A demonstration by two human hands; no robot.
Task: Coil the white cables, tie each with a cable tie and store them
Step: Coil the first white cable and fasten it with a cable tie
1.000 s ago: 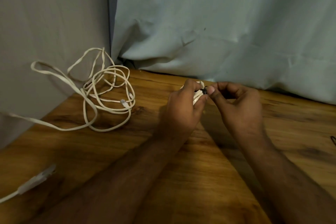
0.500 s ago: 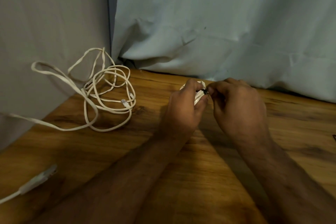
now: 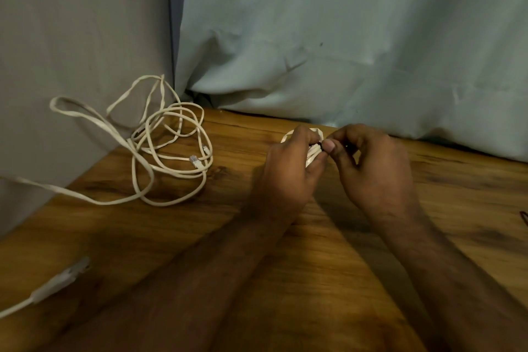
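Here the left hand [image 3: 288, 168] grips the coiled white cable [image 3: 313, 151] above the table [image 3: 328, 266] while the right hand [image 3: 371, 168] pinches the dark cable tie [image 3: 320, 146] against it, so a slipping pinch would probably let the loops spring loose.

A wooden bench [image 3: 328, 280] with dark grain carries the scene under dim, warm light. Beyond the hands, pale blue-grey cloth [image 3: 343, 37] hangs in creases; to their left hangs greyer cloth [image 3: 80, 37], possibly a second sheet.
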